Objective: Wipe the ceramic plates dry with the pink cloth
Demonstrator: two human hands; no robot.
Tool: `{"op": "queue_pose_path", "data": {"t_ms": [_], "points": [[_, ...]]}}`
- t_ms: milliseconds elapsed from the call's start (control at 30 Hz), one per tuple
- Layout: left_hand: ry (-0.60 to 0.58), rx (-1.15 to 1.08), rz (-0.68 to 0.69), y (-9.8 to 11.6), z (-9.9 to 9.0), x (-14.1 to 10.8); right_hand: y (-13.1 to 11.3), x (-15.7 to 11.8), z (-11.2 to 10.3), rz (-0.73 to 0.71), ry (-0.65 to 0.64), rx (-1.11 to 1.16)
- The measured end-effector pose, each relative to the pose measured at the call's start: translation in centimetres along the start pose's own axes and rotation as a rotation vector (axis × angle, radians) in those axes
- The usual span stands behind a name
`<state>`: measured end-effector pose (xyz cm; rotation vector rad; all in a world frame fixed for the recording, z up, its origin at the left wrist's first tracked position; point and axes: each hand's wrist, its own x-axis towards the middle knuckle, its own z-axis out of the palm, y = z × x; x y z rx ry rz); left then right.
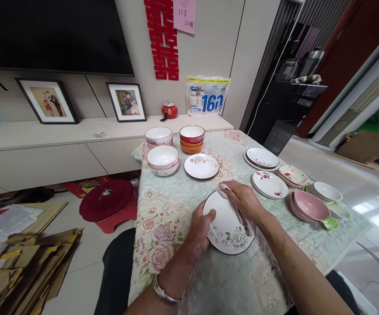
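A white plate [224,218] with a dark rim and grey flowers is tilted above the table in front of me. My left hand [202,223] grips its left edge, thumb on the face, with the fingers behind hidden. At the upper right edge of the plate, my right hand [242,199] holds a pale cloth [223,190] against the rim; part of the cloth hangs along the plate's right side. Just beyond them, another flowered plate [201,166] lies flat on the table.
On the flowered tablecloth [163,223] stand white bowls [162,157] and red and orange bowls [192,134] at the back. To the right are stacked plates [269,184], a pink bowl [311,205] and small white bowls [327,191]. A red stool [107,200] is at the left.
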<state>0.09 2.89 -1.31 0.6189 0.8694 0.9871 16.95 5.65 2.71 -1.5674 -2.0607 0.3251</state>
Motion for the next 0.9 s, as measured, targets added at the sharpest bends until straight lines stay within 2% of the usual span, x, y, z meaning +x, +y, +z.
{"op": "queue_pose_path", "data": {"t_ms": [133, 233, 467, 567, 667, 767, 900], "points": [[0.077, -0.029, -0.007, -0.1, 0.1, -0.2, 2.1, -2.4, 1.2, 0.219, 0.147, 0.092], [0.109, -0.053, 0.002, -0.3, 0.2, -0.3, 2.7, -4.3, 1.8, 0.380, 0.241, 0.165], [0.161, -0.102, 0.068, -0.2, 0.2, -0.5, 2.1, -7.6, 3.1, 0.525, 0.347, 0.348], [0.094, -0.125, 0.054, 0.2, 0.2, -0.4, 2.3, -7.6, 3.1, 0.513, 0.360, 0.329], [0.021, -0.095, 0.023, 0.5, 0.2, -0.3, 2.6, -6.5, 1.8, 0.451, 0.339, 0.208], [0.009, -0.034, 0.010, 0.6, 0.3, -0.2, 2.1, -4.9, -0.2, 0.284, 0.296, 0.083], [0.016, 0.018, -0.038, 0.3, 0.3, -0.3, 0.5, -2.6, -2.7, 0.064, 0.163, -0.072]]}}
